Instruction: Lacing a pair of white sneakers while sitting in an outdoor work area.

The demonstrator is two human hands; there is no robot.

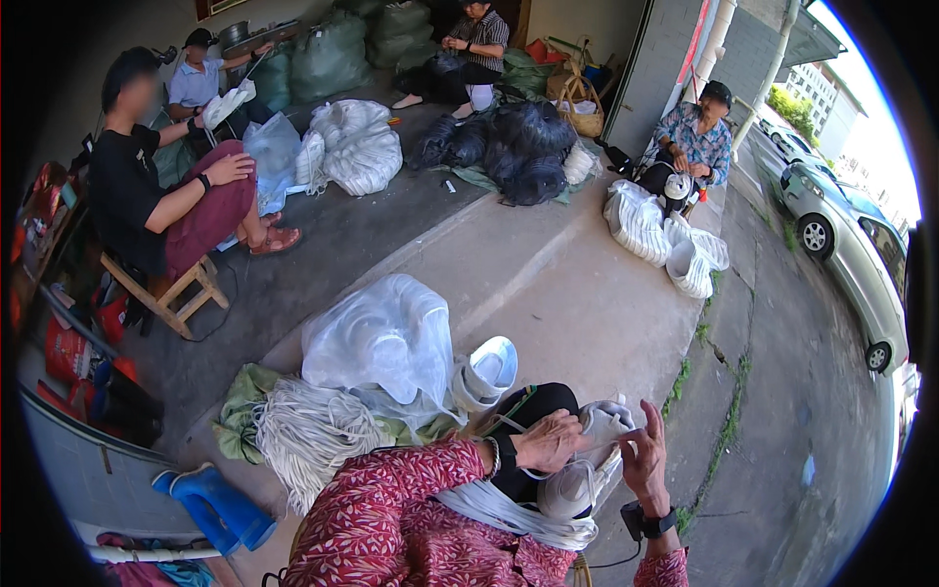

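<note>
Threading white laces [515, 517] into a white shoe [604, 425] seems underway, left hand [550, 442] bunched there, grip unclear, right hand [644, 462] loosely spread, next probably calling for a snug pull.

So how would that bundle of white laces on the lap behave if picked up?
The bundle of white laces would probably flop, since it droops in a curve. Its strands might slip apart, as they lie loosely side by side. It is likely light, being made of thin strands.
</note>
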